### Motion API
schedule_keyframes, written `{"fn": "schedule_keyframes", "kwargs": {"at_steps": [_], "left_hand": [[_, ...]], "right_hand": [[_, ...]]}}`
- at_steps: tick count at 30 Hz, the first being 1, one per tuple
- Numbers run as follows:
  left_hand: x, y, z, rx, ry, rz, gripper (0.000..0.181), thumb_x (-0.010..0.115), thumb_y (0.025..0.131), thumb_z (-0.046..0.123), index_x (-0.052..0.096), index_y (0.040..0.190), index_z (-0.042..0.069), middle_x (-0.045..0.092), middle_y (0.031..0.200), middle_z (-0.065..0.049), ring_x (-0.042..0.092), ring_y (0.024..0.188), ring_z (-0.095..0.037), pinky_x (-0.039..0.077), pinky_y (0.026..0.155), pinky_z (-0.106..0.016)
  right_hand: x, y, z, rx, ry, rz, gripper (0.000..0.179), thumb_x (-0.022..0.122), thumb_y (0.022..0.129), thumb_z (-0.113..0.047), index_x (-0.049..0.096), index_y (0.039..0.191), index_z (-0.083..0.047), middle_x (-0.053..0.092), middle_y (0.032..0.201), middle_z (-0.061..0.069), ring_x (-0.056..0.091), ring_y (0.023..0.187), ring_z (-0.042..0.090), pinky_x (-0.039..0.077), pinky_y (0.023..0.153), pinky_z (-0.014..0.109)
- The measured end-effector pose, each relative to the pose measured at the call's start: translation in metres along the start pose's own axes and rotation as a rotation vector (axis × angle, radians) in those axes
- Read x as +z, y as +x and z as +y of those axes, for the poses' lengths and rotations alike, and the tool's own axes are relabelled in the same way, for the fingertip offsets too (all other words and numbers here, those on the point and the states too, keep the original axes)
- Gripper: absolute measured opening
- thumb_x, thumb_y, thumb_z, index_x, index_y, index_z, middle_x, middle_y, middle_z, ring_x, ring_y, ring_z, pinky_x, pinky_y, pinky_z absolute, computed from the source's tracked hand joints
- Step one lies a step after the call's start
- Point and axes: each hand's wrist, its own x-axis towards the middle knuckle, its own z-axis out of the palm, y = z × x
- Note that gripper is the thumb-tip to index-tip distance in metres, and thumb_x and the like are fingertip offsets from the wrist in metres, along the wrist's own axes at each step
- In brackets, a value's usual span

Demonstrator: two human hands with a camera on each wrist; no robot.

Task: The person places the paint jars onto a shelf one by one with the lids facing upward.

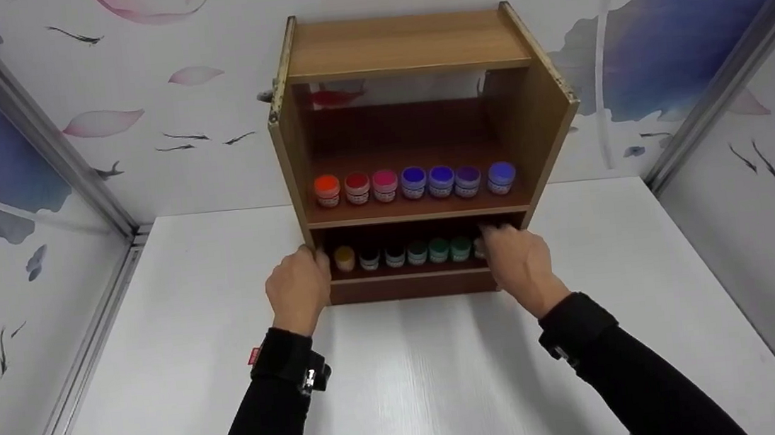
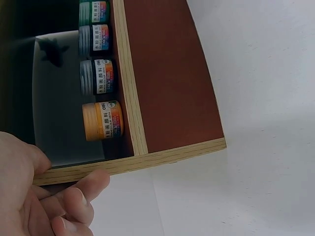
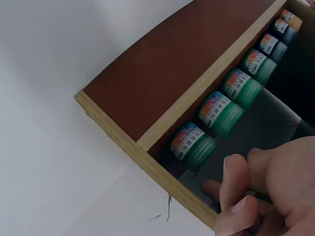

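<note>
A brown wooden shelf unit (image 1: pixel 429 284) stands upright with paint jars (image 1: pixel 357 188) lined up on its two levels. My left hand (image 1: pixel 300 290) grips the lower end of its left side panel (image 2: pixel 177 153), thumb on the inner side and fingers outside. At the right side panel (image 3: pixel 123 140), my right hand (image 1: pixel 521 261) has curled fingers at the front edge, some reaching into the lower level. Beside those fingers a green jar (image 3: pixel 193 146) stands at the row's end, partly hidden by the hand in the head view. An orange-yellow jar (image 2: pixel 103 121) is nearest my left hand.
The unit stands on a white table (image 1: pixel 405 400), close to a white back wall (image 1: pixel 212 163) painted with petals and blue shapes. Similar side walls with metal rails (image 1: pixel 30 124) enclose the table. A dark hinge-like piece (image 1: pixel 266 96) juts from the unit's upper left.
</note>
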Motion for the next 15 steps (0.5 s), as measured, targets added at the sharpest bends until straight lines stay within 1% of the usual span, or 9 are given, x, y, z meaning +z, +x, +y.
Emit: {"fn": "schedule_keyframes", "kwargs": {"at_steps": [3, 6, 10, 13, 15], "left_hand": [[-0.001, 0.0, -0.001, -0.004, 0.007, -0.004, 0.038, 0.044, 0.101, 0.028, 0.063, 0.081, 0.003, 0.064, 0.068, -0.011, 0.061, 0.057, -0.024, 0.042, 0.046, -0.034], [-0.002, 0.0, -0.001, -0.011, 0.008, -0.008, 0.038, 0.044, 0.101, 0.028, 0.064, 0.081, 0.003, 0.064, 0.067, -0.011, 0.061, 0.056, -0.023, 0.041, 0.045, -0.032], [-0.002, 0.0, -0.002, -0.008, 0.006, -0.008, 0.037, 0.044, 0.101, 0.028, 0.063, 0.082, 0.003, 0.064, 0.067, -0.01, 0.06, 0.056, -0.022, 0.04, 0.044, -0.031], [-0.001, 0.0, -0.004, 0.006, 0.006, 0.003, 0.038, 0.044, 0.101, 0.029, 0.064, 0.083, 0.003, 0.064, 0.067, -0.011, 0.06, 0.056, -0.023, 0.04, 0.044, -0.032], [0.0, -0.001, -0.006, 0.015, 0.009, 0.016, 0.038, 0.044, 0.101, 0.03, 0.064, 0.083, 0.003, 0.065, 0.067, -0.011, 0.06, 0.055, -0.023, 0.04, 0.044, -0.032]], "right_hand": [[-0.002, -0.008, 0.005, -0.063, 0.06, 0.099, 0.022, 0.06, 0.097, -0.024, 0.066, 0.104, -0.004, 0.066, 0.077, 0.017, 0.065, 0.064, 0.038, 0.051, 0.049, 0.049], [-0.003, -0.016, 0.011, -0.121, 0.121, 0.144, 0.025, 0.062, 0.096, -0.024, 0.066, 0.112, -0.005, 0.068, 0.086, 0.017, 0.065, 0.064, 0.037, 0.051, 0.05, 0.049], [-0.002, -0.029, 0.021, -0.165, 0.186, 0.143, 0.025, 0.063, 0.095, -0.023, 0.067, 0.114, -0.007, 0.07, 0.09, 0.013, 0.065, 0.064, 0.031, 0.05, 0.05, 0.044], [0.002, -0.042, 0.031, -0.166, 0.214, 0.118, 0.022, 0.062, 0.095, -0.021, 0.067, 0.112, -0.008, 0.07, 0.089, 0.011, 0.064, 0.063, 0.026, 0.049, 0.05, 0.04], [0.007, -0.052, 0.039, -0.147, 0.225, 0.085, 0.021, 0.061, 0.096, -0.02, 0.067, 0.112, -0.008, 0.069, 0.087, 0.009, 0.062, 0.061, 0.022, 0.047, 0.05, 0.037]]}}
